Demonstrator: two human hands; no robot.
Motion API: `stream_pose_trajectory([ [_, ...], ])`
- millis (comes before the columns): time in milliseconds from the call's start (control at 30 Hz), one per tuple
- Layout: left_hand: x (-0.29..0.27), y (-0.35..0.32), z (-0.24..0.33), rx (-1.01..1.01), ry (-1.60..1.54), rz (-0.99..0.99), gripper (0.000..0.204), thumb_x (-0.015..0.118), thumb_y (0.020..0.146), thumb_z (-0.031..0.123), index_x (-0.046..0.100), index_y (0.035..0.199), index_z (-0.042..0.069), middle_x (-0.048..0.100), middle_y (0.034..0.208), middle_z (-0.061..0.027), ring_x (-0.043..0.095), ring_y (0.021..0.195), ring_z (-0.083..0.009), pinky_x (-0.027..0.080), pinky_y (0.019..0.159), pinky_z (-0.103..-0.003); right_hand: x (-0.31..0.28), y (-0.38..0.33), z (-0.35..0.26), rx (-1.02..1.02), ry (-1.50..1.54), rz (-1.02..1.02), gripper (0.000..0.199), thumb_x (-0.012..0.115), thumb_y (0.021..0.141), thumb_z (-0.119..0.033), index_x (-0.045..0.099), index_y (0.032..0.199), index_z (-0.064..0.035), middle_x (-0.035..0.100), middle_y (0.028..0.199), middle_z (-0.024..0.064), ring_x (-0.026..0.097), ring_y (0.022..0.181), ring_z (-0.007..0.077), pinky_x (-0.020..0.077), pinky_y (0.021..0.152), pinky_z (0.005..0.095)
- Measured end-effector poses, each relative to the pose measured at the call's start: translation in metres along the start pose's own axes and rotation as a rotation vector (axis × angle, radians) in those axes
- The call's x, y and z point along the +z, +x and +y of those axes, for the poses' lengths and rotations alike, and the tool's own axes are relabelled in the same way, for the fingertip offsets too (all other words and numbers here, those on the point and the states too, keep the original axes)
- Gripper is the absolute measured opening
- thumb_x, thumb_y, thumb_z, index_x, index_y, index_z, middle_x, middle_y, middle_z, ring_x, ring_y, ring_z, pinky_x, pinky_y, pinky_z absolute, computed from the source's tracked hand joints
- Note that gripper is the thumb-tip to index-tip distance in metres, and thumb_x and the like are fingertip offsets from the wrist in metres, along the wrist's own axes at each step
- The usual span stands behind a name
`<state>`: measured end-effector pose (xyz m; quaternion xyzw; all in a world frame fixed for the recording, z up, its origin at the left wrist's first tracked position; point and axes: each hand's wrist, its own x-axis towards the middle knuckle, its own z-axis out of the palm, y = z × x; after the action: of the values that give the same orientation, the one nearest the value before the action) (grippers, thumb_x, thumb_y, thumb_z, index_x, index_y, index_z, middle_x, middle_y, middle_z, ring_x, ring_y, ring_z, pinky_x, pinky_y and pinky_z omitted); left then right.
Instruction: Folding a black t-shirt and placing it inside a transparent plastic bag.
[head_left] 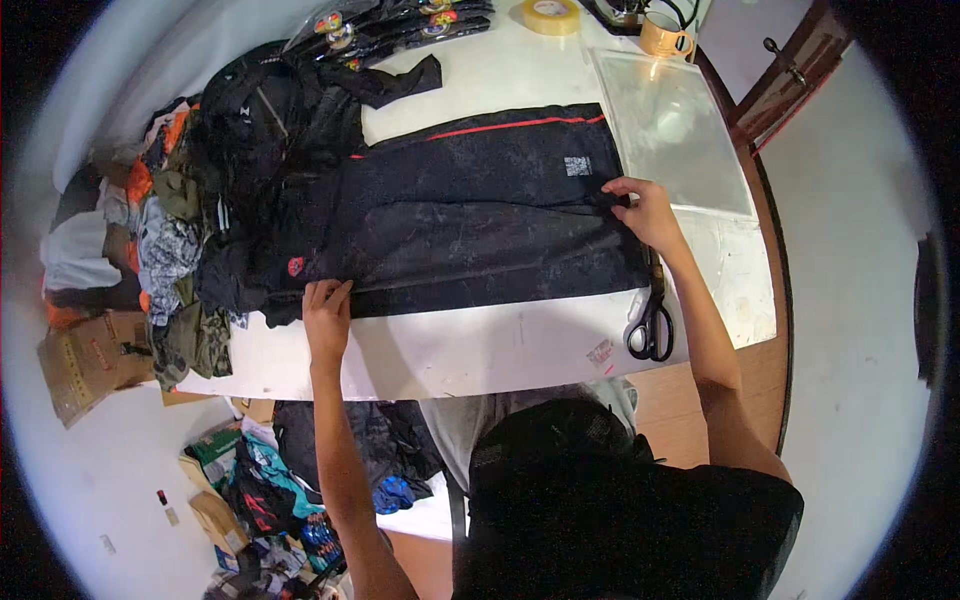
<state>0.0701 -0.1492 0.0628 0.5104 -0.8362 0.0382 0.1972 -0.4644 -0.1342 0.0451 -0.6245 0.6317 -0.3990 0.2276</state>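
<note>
A dark patterned garment (470,210) with a red stripe along its far edge lies spread flat on the white table (470,345). My left hand (327,310) rests flat on its near left edge, fingers together, beside a small red badge. My right hand (645,210) presses on the garment's right end, fingers pinching the fabric edge. Black-handled scissors (652,318) lie on the table just below my right wrist.
A heap of dark and camouflage clothes (215,190) covers the table's left end. A clear plastic bag (675,130) lies at the right. A tape roll (551,14) and an orange mug (664,36) stand at the far edge. Boxes and clothes sit on the floor (260,480).
</note>
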Motion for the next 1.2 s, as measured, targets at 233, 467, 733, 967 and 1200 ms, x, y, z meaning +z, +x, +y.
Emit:
stream_pose_trajectory([
  [233,0.005,0.013,0.034,0.056,0.027,0.022,0.032,0.069,0.080,0.009,0.072,0.112,0.012,0.061,0.122,-0.0093,0.052,0.119,-0.0314,0.040,0.098,-0.045,-0.001,0.005,-0.023,0.255,-0.034,0.024,0.019,0.071,0.082,-0.005,0.072,0.100,-0.0026,0.073,0.083,0.0147,0.067,0.072,0.0179,0.0515,0.067,0.0313],
  [467,0.014,-0.008,0.016,0.022,-0.079,-0.005,0.020,0.067,0.080,0.004,0.073,0.099,0.006,0.064,0.121,-0.0114,0.054,0.119,-0.0324,0.042,0.098,-0.045,0.004,0.005,-0.009,0.223,0.130,0.217,0.021,0.073,0.082,-0.010,0.072,0.101,0.0001,0.072,0.080,0.0121,0.065,0.068,0.0157,0.0499,0.065,0.0315],
  [733,0.020,0.036,0.044,-0.015,-0.163,0.137,0.020,0.066,0.085,0.010,0.071,0.104,0.005,0.063,0.119,-0.0119,0.055,0.117,-0.0328,0.043,0.095,-0.045,0.008,0.001,-0.009,0.218,-0.086,0.080,0.025,0.075,0.081,-0.014,0.072,0.101,0.0003,0.071,0.079,0.0159,0.068,0.072,0.0216,0.0519,0.069,0.0317],
  [967,0.067,0.104,0.064,-0.005,-0.071,0.087,0.036,0.062,0.094,0.022,0.061,0.128,0.010,0.057,0.131,-0.0145,0.049,0.125,-0.0361,0.039,0.104,-0.047,0.013,0.011,0.001,0.171,-0.017,0.114,0.016,0.072,0.083,-0.010,0.073,0.096,0.0005,0.071,0.077,0.0134,0.067,0.069,0.0185,0.0516,0.065,0.0309],
  [1200,0.088,0.090,0.043,-0.063,-0.160,0.002,0.018,0.055,0.096,0.015,0.061,0.111,0.006,0.053,0.134,-0.0154,0.044,0.132,-0.0352,0.032,0.110,-0.050,0.010,0.001,-0.011,0.302,0.234,0.160,0.014,0.069,0.085,-0.007,0.073,0.096,0.0004,0.071,0.077,0.0113,0.063,0.063,0.0143,0.0488,0.060,0.0302],
])
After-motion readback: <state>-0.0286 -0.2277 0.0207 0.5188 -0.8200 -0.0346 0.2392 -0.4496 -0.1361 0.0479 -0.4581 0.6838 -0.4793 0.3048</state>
